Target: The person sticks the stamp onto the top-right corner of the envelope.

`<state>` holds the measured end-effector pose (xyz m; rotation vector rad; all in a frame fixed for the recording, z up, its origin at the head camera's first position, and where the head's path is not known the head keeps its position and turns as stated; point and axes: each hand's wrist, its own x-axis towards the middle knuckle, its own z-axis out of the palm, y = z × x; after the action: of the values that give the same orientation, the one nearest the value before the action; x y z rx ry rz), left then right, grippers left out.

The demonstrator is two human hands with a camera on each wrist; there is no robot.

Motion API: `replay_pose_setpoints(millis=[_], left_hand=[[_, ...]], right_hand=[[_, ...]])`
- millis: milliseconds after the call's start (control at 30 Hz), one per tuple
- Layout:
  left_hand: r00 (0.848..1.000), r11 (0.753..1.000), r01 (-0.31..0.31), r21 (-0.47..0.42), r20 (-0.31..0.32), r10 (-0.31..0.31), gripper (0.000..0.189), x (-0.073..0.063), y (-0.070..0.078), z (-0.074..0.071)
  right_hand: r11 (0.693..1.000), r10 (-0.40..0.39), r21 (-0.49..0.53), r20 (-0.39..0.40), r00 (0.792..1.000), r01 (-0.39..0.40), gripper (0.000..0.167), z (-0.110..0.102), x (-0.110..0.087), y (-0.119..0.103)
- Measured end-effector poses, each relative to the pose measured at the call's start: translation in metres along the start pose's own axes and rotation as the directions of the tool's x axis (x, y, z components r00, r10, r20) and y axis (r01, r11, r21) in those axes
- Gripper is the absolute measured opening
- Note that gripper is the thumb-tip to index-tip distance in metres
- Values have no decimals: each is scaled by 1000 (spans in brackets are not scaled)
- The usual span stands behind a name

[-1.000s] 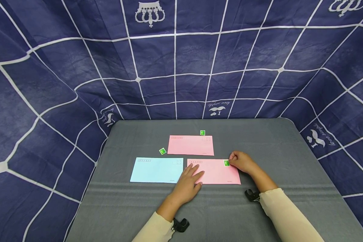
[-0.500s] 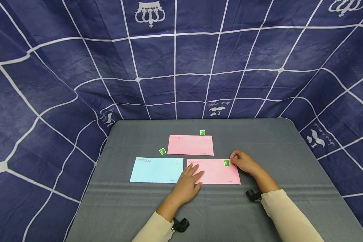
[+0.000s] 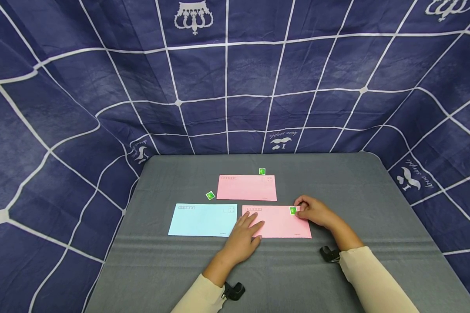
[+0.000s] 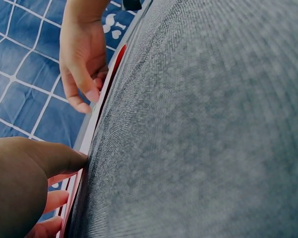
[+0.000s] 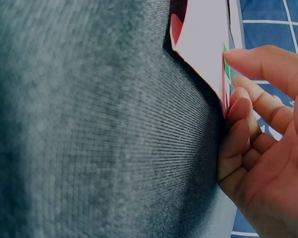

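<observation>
My left hand rests with spread fingers on the left part of the near pink envelope, which lies flat on the grey table. A green stamp sits at that envelope's upper right corner. My right hand is at this corner. In the right wrist view its thumb touches the stamp, seen edge-on, while the other fingers bend loosely beside the envelope's edge. The left wrist view shows the left thumb at the envelope's near edge.
A light blue envelope lies left of the near pink one. Behind them is another pink envelope, with one green stamp above it and another stamp to its left. Blue gridded cloth surrounds the grey table.
My right hand first draws slightly back from the stamp, then its thumb comes left onto the stamp's right edge. The left hand stays where it was.
</observation>
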<state>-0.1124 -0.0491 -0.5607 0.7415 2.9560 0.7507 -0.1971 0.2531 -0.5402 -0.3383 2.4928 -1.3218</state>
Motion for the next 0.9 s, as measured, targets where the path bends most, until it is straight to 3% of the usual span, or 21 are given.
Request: replay_pose_setpoints(millis=[333, 900], left_hand=[[1000, 1000, 0, -3, 4, 0, 44, 1, 0, -2], [1000, 1000, 20, 12, 23, -20, 44, 0, 3, -3]], right_hand=[[997, 15, -72, -16, 1000, -17, 26, 1, 2, 0], [999, 40, -29, -48, 998, -41, 23, 4, -1, 0]])
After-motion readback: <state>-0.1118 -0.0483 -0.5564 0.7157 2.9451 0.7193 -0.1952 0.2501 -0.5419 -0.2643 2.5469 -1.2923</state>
